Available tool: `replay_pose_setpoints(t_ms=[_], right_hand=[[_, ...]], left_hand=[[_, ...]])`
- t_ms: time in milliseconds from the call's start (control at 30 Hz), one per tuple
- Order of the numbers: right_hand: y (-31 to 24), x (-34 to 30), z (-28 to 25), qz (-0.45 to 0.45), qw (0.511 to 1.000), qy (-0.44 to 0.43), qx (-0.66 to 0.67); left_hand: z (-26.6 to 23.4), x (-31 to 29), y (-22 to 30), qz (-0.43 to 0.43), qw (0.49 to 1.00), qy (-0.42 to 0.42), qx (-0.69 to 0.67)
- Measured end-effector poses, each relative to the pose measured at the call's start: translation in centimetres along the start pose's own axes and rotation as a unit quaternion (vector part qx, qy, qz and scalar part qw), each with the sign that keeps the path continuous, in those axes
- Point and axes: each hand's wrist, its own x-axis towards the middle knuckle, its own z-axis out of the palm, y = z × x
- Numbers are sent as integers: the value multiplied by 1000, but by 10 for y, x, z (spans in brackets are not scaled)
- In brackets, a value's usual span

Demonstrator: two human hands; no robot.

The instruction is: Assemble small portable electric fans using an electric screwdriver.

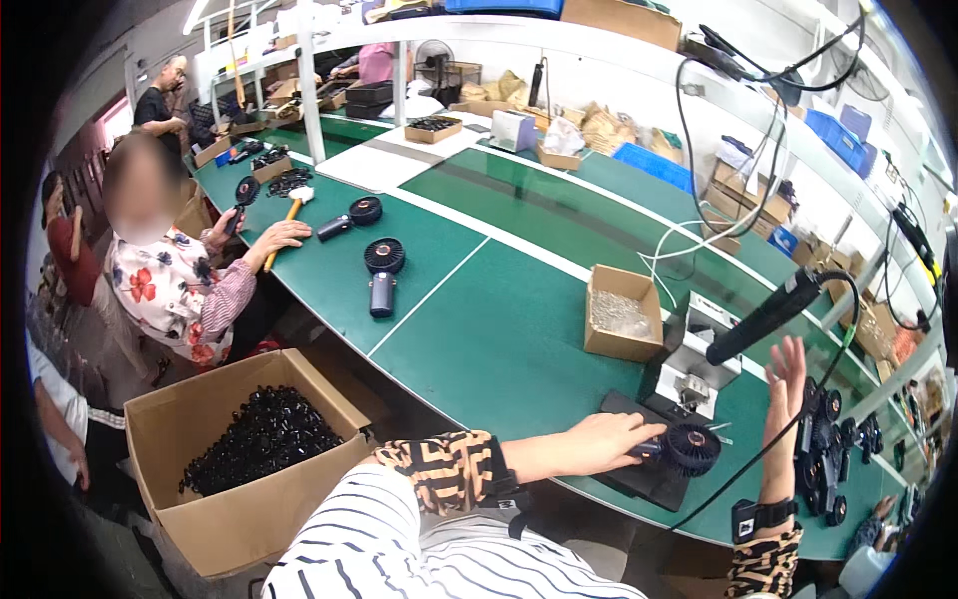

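Note:
My left hand (611,443) is closed round the handle of a small black handheld fan (691,449), near the table's front edge. The fan lies over a black plate (647,489). My right hand (786,384) is raised with its fingers stretched out and holds nothing. Just left of it, a black corded tool that looks like an electric screwdriver (766,316) leans at a slant over a grey metal box-like device (689,371). Beside the device stands a cardboard box of small metal parts (624,344), too small to name.
Two more handheld fans (381,280) (349,218) lie farther left on the green table (479,329). A co-worker's hand (281,238) rests by a yellow-handled mallet (289,225). A large carton of black parts (249,439) stands at lower left. Black fans (820,454) cluster at right; cables hang above.

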Motion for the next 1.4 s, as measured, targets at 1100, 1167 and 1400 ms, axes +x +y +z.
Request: replay_pose_setpoints(t_ms=[1100, 1167, 1400], right_hand=[[-47, 7, 40, 39, 970, 70, 228], [-45, 14, 43, 34, 973, 63, 222], [-48, 31, 50, -34, 970, 77, 228]], left_hand=[[27, 9, -7, -58, 994, 87, 17], [29, 13, -11, -65, 991, 91, 79], [39, 21, 5, -53, 993, 79, 73]])
